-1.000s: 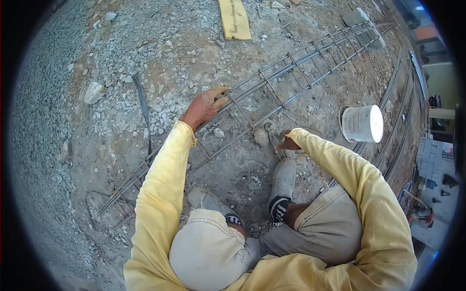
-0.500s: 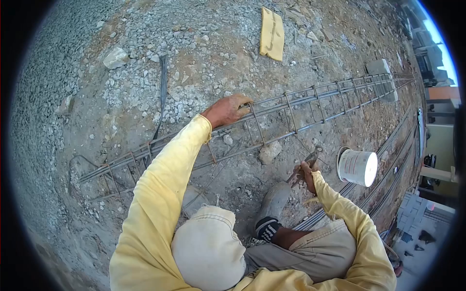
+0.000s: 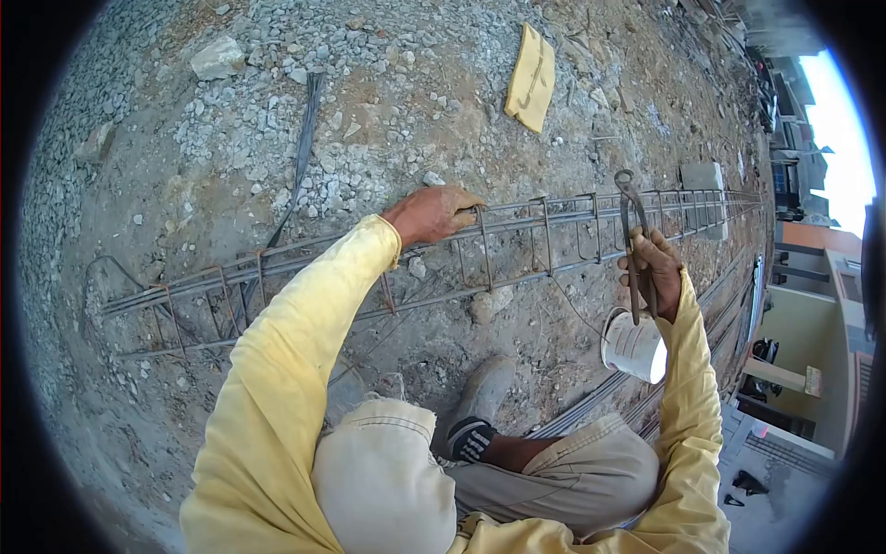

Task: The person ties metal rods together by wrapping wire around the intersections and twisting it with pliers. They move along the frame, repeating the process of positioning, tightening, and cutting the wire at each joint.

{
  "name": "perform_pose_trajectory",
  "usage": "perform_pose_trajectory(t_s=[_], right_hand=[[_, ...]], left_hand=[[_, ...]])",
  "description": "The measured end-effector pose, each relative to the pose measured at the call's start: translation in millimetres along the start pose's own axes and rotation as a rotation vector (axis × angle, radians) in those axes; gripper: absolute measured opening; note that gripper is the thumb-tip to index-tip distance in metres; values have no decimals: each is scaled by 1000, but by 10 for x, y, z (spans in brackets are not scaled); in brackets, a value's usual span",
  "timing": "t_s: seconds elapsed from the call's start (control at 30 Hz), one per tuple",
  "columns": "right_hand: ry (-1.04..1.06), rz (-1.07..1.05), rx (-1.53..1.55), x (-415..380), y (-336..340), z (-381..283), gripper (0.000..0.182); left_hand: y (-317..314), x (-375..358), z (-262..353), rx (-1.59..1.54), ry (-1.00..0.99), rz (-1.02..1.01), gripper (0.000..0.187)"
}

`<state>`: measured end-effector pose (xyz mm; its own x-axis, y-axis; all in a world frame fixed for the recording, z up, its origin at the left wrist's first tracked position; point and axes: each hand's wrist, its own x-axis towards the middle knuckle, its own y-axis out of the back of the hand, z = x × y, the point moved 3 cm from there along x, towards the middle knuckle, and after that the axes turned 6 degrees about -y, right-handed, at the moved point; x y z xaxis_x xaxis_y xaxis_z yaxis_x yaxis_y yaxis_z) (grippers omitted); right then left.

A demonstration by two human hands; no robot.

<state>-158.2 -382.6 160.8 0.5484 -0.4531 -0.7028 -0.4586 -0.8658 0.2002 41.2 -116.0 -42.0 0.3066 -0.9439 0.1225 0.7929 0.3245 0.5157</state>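
Note:
A long cage of steel bars with square stirrups runs across the ground from lower left to upper right. My left hand is closed around its upper bars at a stirrup near the middle. In my right hand are rusty pincers, held upright by the handles with their round head at the top, over the cage's right part. A thin wire slants down from the cage's lower bar towards the bucket.
A white bucket sits right of my foot. Loose bars lie beside it. A concrete block is at the cage's far end. A yellow piece, a dark strap and stones lie beyond the cage.
My right hand has risen with the pincers from below the cage to over its right part. My left hand stays on the bars. The view has shifted.

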Motion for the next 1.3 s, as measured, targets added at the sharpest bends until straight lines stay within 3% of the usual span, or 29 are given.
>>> perform_pose_trajectory(t_s=[0.1, 0.23, 0.33, 0.5, 0.6, 0.8, 0.9, 1.0, 1.1, 1.2, 1.3], right_hand=[[-125, -173, -246, 99, -394, -213, 25], [235, -215, -1297, 179, -951, -472, 38], [692, -4, -2101, 136, -1254, -482, 42], [756, -16, -2200, 178, -1503, -488, 43], [953, -2, -2126, 321, -1473, -468, 41], [1102, -91, -2172, 393, -1575, -566, 35], [1068, -163, -2268, 403, -1672, -642, 34], [843, -216, -2290, 424, -1746, -685, 33], [627, -74, -2260, 467, -1789, -720, 24], [616, -7, -2386, 462, -1809, -761, 23], [507, -139, -2502, 417, -1961, -873, 19]], left_hand=[[24, -20, 9, 7, 12, 4, 39], [-1, -46, -5, 1, 41, 11, 39], [9, -55, -4, -8, 59, 8, 39], [33, -52, -12, -49, 64, 12, 38], [23, -56, -34, -70, 42, 33, 34], [12, -54, -44, -41, 22, 55, 31], [-3, -55, -52, -49, 43, 53, 35], [-2, -58, -52, -47, 56, 43, 36], [-7, -56, -49, -33, 70, 48, 35], [-53, -66, -55, -13, 77, 76, 34], [-46, -68, -31, -12, 110, 60, 36]])
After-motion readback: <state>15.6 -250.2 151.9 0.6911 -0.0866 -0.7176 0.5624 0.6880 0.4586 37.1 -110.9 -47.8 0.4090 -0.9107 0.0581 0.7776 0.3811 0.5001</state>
